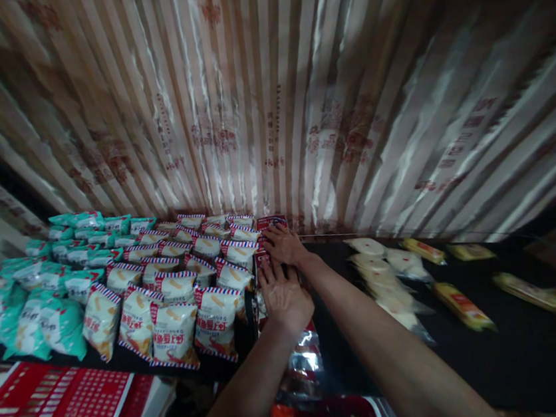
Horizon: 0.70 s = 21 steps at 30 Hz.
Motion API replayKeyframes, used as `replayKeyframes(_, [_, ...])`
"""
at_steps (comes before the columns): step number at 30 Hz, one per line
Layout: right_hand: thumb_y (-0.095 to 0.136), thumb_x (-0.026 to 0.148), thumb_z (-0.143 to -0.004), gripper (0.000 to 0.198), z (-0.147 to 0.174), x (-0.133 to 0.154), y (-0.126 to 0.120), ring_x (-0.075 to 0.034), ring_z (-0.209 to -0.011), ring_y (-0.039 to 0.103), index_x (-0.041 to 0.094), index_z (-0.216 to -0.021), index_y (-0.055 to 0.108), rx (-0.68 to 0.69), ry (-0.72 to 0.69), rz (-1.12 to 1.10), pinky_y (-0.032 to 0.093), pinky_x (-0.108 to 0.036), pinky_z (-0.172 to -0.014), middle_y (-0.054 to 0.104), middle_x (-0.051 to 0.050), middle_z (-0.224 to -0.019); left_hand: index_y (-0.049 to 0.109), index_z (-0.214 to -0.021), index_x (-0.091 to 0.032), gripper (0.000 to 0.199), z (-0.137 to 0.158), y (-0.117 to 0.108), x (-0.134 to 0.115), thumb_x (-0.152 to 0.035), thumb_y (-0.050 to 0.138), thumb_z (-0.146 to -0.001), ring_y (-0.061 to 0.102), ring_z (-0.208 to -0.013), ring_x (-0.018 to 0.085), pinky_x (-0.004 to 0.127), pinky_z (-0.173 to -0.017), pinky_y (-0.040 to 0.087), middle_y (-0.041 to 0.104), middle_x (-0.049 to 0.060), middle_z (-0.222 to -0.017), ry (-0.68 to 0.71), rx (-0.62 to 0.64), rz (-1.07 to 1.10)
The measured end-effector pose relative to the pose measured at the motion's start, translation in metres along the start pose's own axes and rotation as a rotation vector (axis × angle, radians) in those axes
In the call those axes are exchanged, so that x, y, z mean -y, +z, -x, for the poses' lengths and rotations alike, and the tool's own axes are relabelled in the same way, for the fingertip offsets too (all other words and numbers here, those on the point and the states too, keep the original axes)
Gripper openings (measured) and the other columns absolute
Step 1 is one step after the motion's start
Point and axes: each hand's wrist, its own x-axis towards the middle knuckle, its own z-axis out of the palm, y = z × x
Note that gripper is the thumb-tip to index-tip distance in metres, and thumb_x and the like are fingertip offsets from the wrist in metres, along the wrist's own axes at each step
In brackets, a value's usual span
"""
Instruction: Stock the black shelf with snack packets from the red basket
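My left hand (286,301) lies palm down with its fingers stretched out on a row of dark red packets (307,349). Farther back, my right hand (285,244) rests flat, fingers spread, on the far end of that row, by a red packet (270,222). Both palms hide part of the packets. Just left of my hands stand several white snack bags (171,331) with red and blue striped edges and red lettering. Teal snack bags (63,323) are grouped beyond them at the far left.
Right of my arms, flat cream-coloured packs (383,277) overlap on the black surface (342,335). Several yellow packets (462,304) lie farther right. A red-and-white printed bag (55,414) sits at the front left. Pleated, printed plastic sheeting (256,104) hangs behind.
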Motion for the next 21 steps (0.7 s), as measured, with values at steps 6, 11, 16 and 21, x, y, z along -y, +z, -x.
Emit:
replayKeyframes(6, [0.036,0.038,-0.089,0.045,-0.004,-0.002,0.003,-0.028,-0.134,0.026,0.022,-0.13,0.045,0.028,-0.031,-0.029,0.024,-0.055,-0.103,0.039,-0.006,-0.142,0.048,-0.126,-0.013,0.052,-0.001,0.005,0.001,-0.036,0.049,-0.079,0.027,-0.131,0.038,0.053,-0.105,0.021,0.039,0.02,-0.138,0.007,-0.019,0.018])
replayKeyframes(11, [0.036,0.039,-0.089,0.044,-0.008,-0.006,0.008,-0.026,-0.133,0.028,0.023,-0.129,0.046,0.007,-0.018,-0.07,0.024,-0.05,-0.105,0.042,-0.005,-0.14,0.048,-0.126,-0.012,0.053,-0.001,0.004,0.0,-0.038,0.048,-0.08,0.025,-0.132,0.039,0.054,-0.106,0.02,0.038,0.021,-0.138,0.007,-0.005,0.026])
replayKeyframes(16, [0.041,0.037,-0.087,0.042,-0.012,-0.01,0.013,-0.025,-0.131,0.032,0.024,-0.126,0.05,-0.016,-0.023,-0.081,0.023,-0.048,-0.105,0.046,-0.005,-0.138,0.045,-0.13,-0.012,0.056,-0.002,0.002,-0.003,-0.037,0.048,-0.08,0.025,-0.132,0.039,0.054,-0.105,0.021,0.037,0.021,-0.14,-0.005,0.011,0.022])
replayKeyframes(21, [0.048,0.037,-0.083,0.043,-0.006,-0.011,0.013,-0.028,-0.132,0.028,0.022,-0.123,0.054,-0.141,0.012,-0.121,0.022,-0.051,-0.105,0.044,-0.009,-0.138,0.048,-0.127,-0.014,0.052,-0.001,-0.002,-0.003,-0.035,0.049,-0.079,0.027,-0.131,0.038,0.053,-0.105,0.022,0.038,0.019,-0.14,-0.005,0.026,0.015])
